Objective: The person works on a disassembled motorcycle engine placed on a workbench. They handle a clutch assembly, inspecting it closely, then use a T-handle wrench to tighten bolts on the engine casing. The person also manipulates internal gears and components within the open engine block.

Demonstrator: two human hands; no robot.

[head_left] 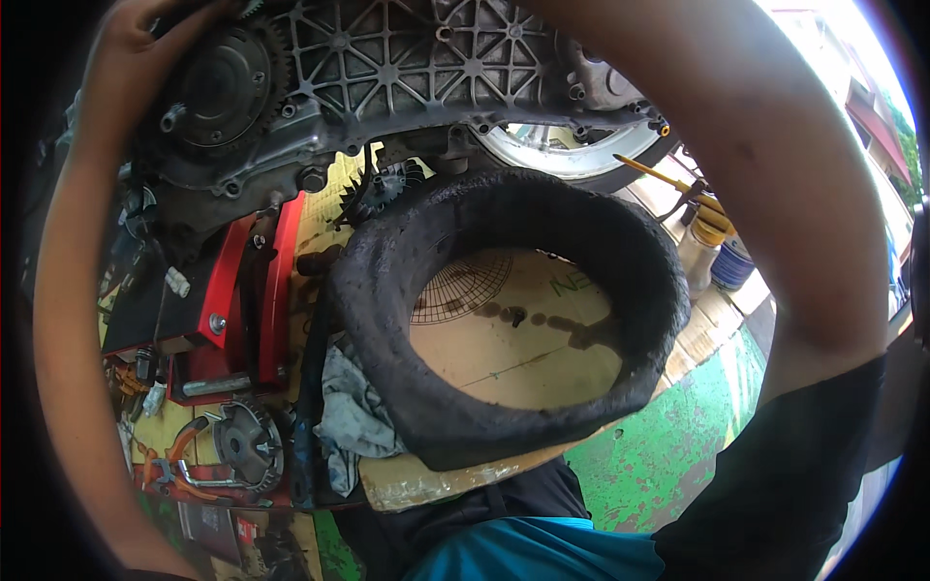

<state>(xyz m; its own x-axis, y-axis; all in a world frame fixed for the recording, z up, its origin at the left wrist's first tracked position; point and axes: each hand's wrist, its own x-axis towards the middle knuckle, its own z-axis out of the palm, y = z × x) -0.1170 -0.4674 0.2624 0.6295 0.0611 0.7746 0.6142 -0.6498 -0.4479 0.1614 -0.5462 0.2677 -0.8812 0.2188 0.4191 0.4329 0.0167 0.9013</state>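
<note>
The left hand [145, 24] lies at the picture's top left with fingers curled over the rim of the round dark toothed metal clutch wheel [221, 85], whether clamped I cannot tell; the right hand is out of view. Seated in the grey ribbed engine casing [407, 68], the wheel looks greasy, so a firm, square hold would likely serve best. Below lies a black ring-shaped rubber belt cover [504, 320] on cardboard [513, 358].

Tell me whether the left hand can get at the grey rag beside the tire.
Probably yes. The left hand is up on the engine's round clutch, while the grey rag lies uncovered below, beside the black tire; nothing seems to block the way down.
</note>
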